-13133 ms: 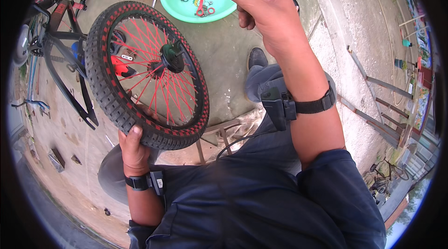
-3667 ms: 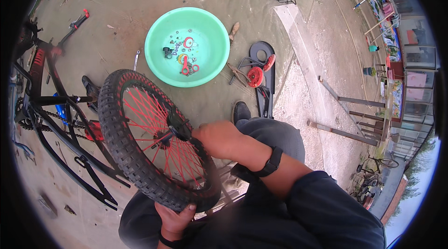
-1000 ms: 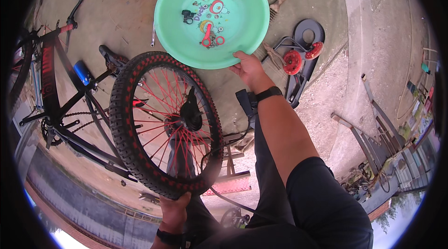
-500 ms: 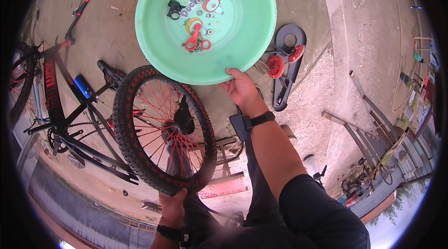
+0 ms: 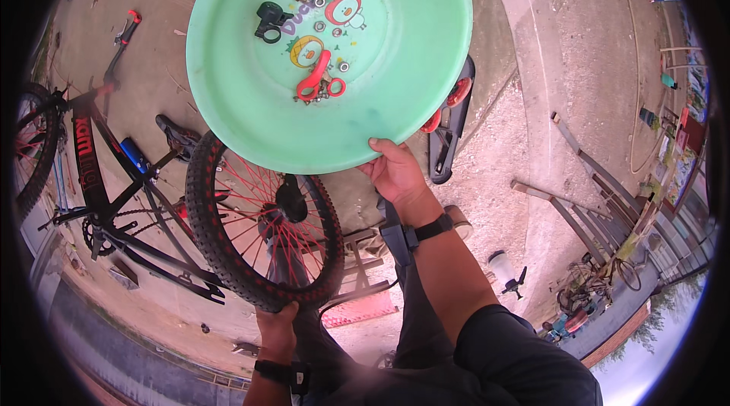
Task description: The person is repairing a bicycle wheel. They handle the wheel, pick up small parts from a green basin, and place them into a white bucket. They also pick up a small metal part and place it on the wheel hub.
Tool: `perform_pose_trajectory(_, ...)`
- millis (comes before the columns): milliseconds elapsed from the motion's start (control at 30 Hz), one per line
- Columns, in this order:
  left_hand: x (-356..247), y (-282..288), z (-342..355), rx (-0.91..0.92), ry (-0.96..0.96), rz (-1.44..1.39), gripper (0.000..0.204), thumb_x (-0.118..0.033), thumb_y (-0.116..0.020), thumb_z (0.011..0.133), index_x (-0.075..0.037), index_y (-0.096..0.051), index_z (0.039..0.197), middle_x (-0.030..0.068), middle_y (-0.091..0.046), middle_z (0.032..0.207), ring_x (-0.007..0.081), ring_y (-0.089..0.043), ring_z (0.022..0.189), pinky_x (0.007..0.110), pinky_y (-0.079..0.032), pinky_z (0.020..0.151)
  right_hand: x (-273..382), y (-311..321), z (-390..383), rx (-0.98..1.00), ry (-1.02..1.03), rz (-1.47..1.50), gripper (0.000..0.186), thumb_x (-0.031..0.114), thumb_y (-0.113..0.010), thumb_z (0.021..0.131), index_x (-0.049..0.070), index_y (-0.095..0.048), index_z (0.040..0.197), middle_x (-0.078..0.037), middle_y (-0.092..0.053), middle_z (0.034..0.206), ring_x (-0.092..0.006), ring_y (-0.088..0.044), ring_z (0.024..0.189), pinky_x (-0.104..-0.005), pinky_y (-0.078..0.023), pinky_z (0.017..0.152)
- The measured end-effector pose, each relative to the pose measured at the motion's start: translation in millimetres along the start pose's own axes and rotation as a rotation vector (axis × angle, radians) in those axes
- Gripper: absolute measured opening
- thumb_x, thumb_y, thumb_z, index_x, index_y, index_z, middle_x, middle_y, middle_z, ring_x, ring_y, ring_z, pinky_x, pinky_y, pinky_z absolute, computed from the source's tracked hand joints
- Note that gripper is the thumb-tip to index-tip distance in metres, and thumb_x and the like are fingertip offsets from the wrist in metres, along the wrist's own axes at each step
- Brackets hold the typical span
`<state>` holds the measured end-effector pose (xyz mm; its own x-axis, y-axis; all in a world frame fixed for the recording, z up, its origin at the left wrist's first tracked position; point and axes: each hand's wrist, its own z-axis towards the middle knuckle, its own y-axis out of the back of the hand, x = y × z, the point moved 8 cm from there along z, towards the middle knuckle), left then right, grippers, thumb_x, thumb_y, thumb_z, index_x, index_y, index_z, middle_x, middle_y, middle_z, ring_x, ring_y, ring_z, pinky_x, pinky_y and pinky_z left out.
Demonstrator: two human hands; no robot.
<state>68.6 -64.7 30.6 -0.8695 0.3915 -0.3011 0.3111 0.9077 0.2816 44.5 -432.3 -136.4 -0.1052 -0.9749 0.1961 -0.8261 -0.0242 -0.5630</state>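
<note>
My right hand [image 5: 393, 173] grips the near rim of a large mint-green plastic basin [image 5: 411, 49], lifted and filling the upper middle of the view. Inside lie red scissors-like grips [image 5: 318, 80], a black ring part [image 5: 268, 21] and several small washers and nuts. My left hand [image 5: 277, 324] holds the bottom of a black-tyred bicycle wheel [image 5: 262, 227] with red spokes, standing upright just left of my knees. The basin's rim overlaps the top of the wheel.
A black-and-red bicycle frame [image 5: 95, 178] lies on the ground at the left. A black part with red wheels [image 5: 449, 113] lies on the concrete beyond my right hand. A wooden stool [image 5: 357, 284] sits under me. Bicycles [image 5: 601, 284] stand at the lower right.
The basin has come up off the ground toward me, held by my right hand, and now looks much larger. My left hand keeps hold of the wheel's tyre.
</note>
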Motion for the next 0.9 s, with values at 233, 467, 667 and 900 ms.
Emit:
perform_pose_trajectory(233,-1,1,1,0.007,-0.012,0.021,0.052,0.011,-0.066,0.075,-0.002,-0.052,0.123,0.0038,-0.059,0.112,0.0172,-0.059,0.101,0.032,-0.047,0.095,3,-17,-18,0.052,0.050,0.034,0.042,0.010,-0.062,0.092,0.008,-0.055,0.133,-0.007,-0.065,0.127,-0.0228,-0.065,0.115,-0.0427,-0.055,0.096)
perform_pose_trajectory(467,-4,-4,2,0.036,-0.045,-0.035,0.051,0.013,-0.065,0.075,-0.004,-0.052,0.121,0.0029,-0.059,0.108,0.0173,-0.060,0.099,0.033,-0.047,0.094,2,-21,-30,0.021,0.065,0.028,0.041,0.009,-0.062,0.093,0.008,-0.055,0.133,-0.007,-0.065,0.127,-0.0227,-0.065,0.115,-0.0432,-0.055,0.097)
perform_pose_trajectory(667,-1,-2,4,0.010,-0.027,-0.024,0.051,0.014,-0.065,0.075,-0.005,-0.051,0.120,0.0026,-0.059,0.106,0.0174,-0.060,0.097,0.033,-0.048,0.094,3,-25,-36,0.035,0.065,0.035,0.041,0.008,-0.061,0.093,0.008,-0.054,0.133,-0.008,-0.065,0.128,-0.0229,-0.065,0.115,-0.0429,-0.056,0.097)
perform_pose_trajectory(900,-3,-6,4,0.051,-0.062,-0.073,0.061,0.014,-0.065,0.075,-0.004,-0.048,0.130,0.0047,-0.060,0.113,0.0181,-0.061,0.103,0.034,-0.047,0.098,3,-31,-37,0.056,0.073,0.044,0.040,0.007,-0.061,0.094,0.007,-0.054,0.134,-0.008,-0.065,0.128,-0.0236,-0.065,0.116,-0.0443,-0.056,0.097)
